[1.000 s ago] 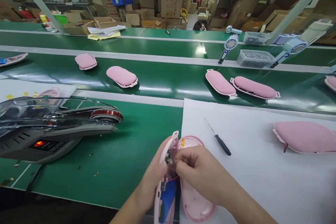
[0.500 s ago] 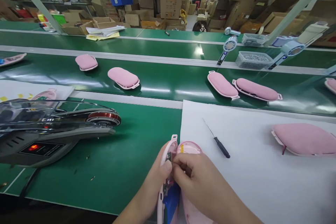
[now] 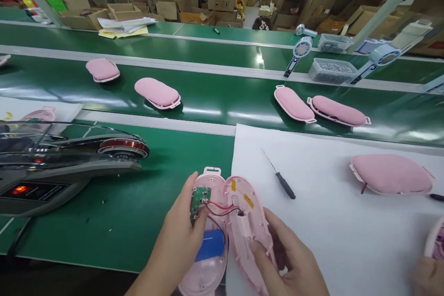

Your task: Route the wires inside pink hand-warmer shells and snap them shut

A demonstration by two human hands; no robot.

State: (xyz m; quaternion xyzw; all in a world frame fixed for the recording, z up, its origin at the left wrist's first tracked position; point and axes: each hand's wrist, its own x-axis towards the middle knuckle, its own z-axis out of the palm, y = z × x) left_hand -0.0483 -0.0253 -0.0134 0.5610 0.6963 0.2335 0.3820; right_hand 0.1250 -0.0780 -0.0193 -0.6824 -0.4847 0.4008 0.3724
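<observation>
My left hand point(image 3: 178, 236) holds one open pink shell half point(image 3: 208, 222) with a green circuit board point(image 3: 199, 200) and a blue battery point(image 3: 210, 244) inside; the thumb rests by the board. My right hand point(image 3: 287, 259) grips the other pink shell half point(image 3: 244, 215) from below. Red and black wires point(image 3: 222, 210) run between the two halves. The halves lie open side by side, over the edge where the green mat meets a white sheet point(image 3: 333, 212). A small black-handled screwdriver point(image 3: 280, 182) lies on the sheet just beyond my right hand.
A grey machine with a red coil point(image 3: 65, 157) sits at left. A closed pink unit point(image 3: 390, 174) lies on the sheet at right. Several pink units point(image 3: 157, 92) ride the green conveyor point(image 3: 222, 101) behind. A tray of screws point(image 3: 331, 71), handheld fans and cardboard boxes stand farther back. Another person's hand point(image 3: 428, 277) shows at bottom right.
The two shell halves were held nearly closed with my right fingers working at the board; now they are spread open flat, my right hand has dropped below the right half.
</observation>
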